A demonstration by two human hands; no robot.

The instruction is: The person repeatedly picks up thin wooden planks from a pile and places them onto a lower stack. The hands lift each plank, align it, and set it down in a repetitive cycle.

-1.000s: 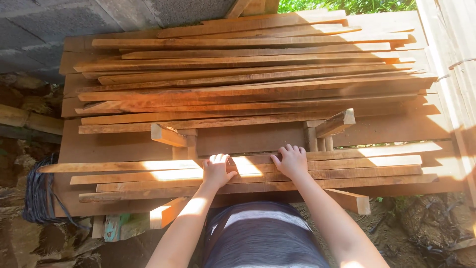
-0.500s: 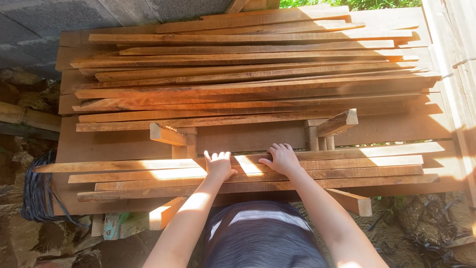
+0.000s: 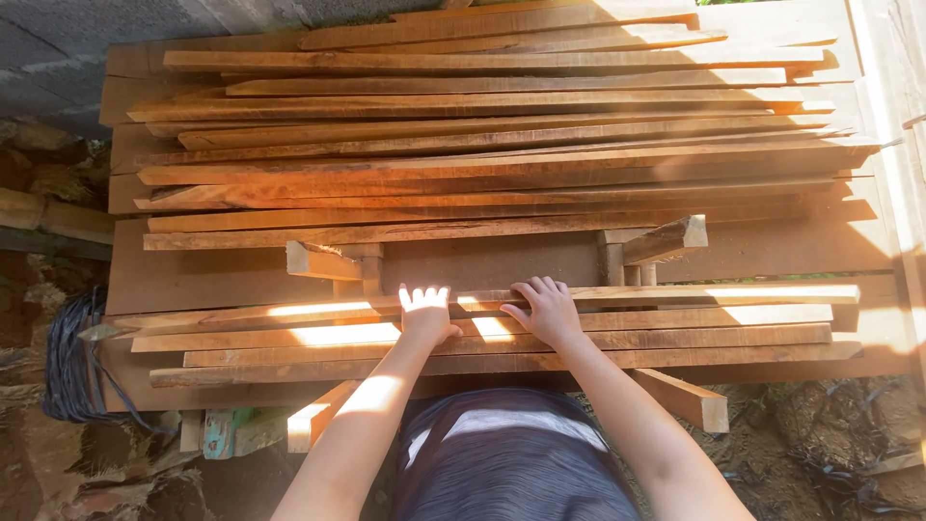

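Slats [image 3: 617, 323], long thin timber, lying left-to-right across near bench [image 3: 193, 280] edge, directly beneath both hands: left hand [image 3: 426, 314] flat, fingers spread; right hand [image 3: 548, 311] loosely curled on top, neither grip closed.

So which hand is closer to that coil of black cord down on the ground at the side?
Left. The left hand rests flat on the near slats, on the side toward the black cord coil; the right hand lies farther from it.
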